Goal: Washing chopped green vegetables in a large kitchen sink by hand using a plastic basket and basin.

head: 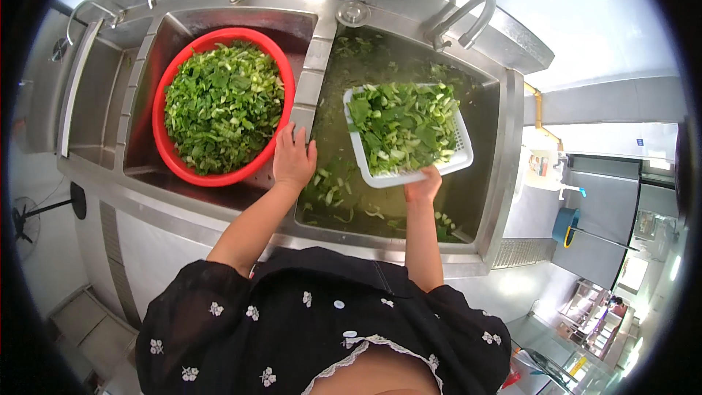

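Observation:
My right hand [423, 185] grips the near rim of a white perforated plastic basket [378, 180], its thumb by the rim and the other fingers out of sight. Chopped leafy greens [406, 126] fill the basket, which is tilted over the water-filled right sink basin [384, 219]. My left hand [294, 156] rests with fingers apart at the right edge of a round red plastic basket [189, 174], beside the steel divider [307, 96]. It holds nothing that I can see. More chopped greens [225, 104] are heaped in the red basket, which sits in the middle basin [296, 27].
Loose greens [332, 186] float in the murky water. Curved faucets [477, 19] rise along the back, and a round metal drain strainer [352, 13] lies on the rear ledge. Another basin [93, 104] is at far left. A blue bucket [566, 226] stands off to the right.

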The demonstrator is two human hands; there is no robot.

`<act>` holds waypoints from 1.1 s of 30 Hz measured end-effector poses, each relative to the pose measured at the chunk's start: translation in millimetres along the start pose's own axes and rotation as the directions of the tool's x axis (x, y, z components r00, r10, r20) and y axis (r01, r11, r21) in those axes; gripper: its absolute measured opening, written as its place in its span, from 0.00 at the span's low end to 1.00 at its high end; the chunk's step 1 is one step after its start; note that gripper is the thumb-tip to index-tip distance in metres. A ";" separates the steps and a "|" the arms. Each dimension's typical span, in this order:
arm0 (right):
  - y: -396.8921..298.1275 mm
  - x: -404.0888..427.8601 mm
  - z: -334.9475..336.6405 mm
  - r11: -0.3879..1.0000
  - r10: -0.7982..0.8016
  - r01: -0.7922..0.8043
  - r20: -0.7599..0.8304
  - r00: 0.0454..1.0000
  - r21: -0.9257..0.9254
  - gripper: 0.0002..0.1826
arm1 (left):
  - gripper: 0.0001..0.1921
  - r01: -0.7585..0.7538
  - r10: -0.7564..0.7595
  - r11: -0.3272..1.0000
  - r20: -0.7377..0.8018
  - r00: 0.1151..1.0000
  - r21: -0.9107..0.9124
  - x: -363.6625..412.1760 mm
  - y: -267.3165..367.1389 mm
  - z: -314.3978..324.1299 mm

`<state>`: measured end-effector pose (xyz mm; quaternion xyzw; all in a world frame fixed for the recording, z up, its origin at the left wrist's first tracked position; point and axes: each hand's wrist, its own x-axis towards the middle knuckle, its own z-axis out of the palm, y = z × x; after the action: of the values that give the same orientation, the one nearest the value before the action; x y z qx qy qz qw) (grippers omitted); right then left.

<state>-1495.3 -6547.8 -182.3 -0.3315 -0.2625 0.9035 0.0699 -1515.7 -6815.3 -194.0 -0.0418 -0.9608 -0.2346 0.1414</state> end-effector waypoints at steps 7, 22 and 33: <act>-17.2 -89.0 -29.1 0.976 -0.029 0.004 -0.116 0.993 -0.216 0.25 | 0.17 0.001 -0.002 0.999 -0.042 0.999 -0.039 -8.7 -11.2 1.3; 31.1 -122.8 124.0 0.770 0.024 0.038 0.088 0.996 -0.637 0.25 | 0.12 0.455 -0.532 0.784 -0.079 0.843 -0.422 11.0 -217.6 -85.3; 174.6 -33.1 312.6 0.287 0.242 0.475 0.542 0.805 -0.832 0.42 | 0.31 0.450 -0.572 -0.307 0.540 0.617 -0.839 118.1 -354.2 -135.7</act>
<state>-1660.1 -6840.4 -53.7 0.0064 -0.7771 0.6105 -0.1530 -1646.4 -7190.4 -199.7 0.3078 -0.4161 -0.8556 -0.0044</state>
